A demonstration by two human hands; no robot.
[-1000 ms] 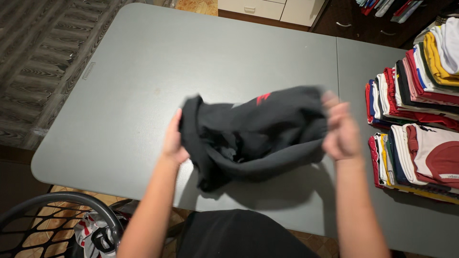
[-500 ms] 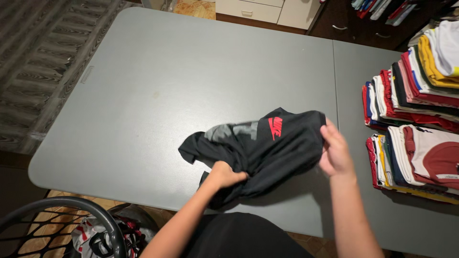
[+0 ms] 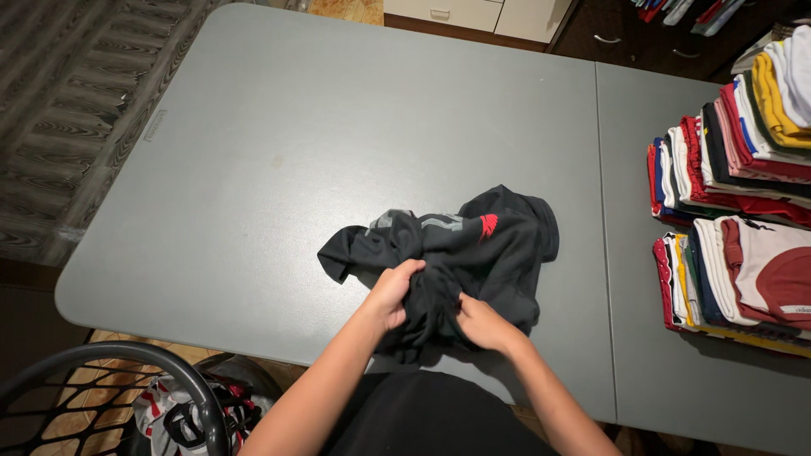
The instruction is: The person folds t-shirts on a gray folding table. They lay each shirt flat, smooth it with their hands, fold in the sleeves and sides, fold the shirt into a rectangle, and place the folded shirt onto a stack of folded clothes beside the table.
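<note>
Both hands bunch a black shirt (image 3: 448, 253) near the front edge of the grey table (image 3: 279, 143): the left hand (image 3: 391, 295) and right hand (image 3: 483, 323) each clench its cloth. Folded clothes (image 3: 735, 169) stack along the right edge. A black basket (image 3: 110, 397) below the front left corner holds crumpled laundry (image 3: 182, 418).

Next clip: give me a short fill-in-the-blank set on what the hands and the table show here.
1. Both hands, left hand and right hand, grip a crumpled ____ garment.
2. The garment lies on a ____ table.
3. Stacks of folded clothes sit at the table's ____ side.
4. A black mesh basket shows at the ____ left corner.

Missing words: black; grey; right; bottom
</note>
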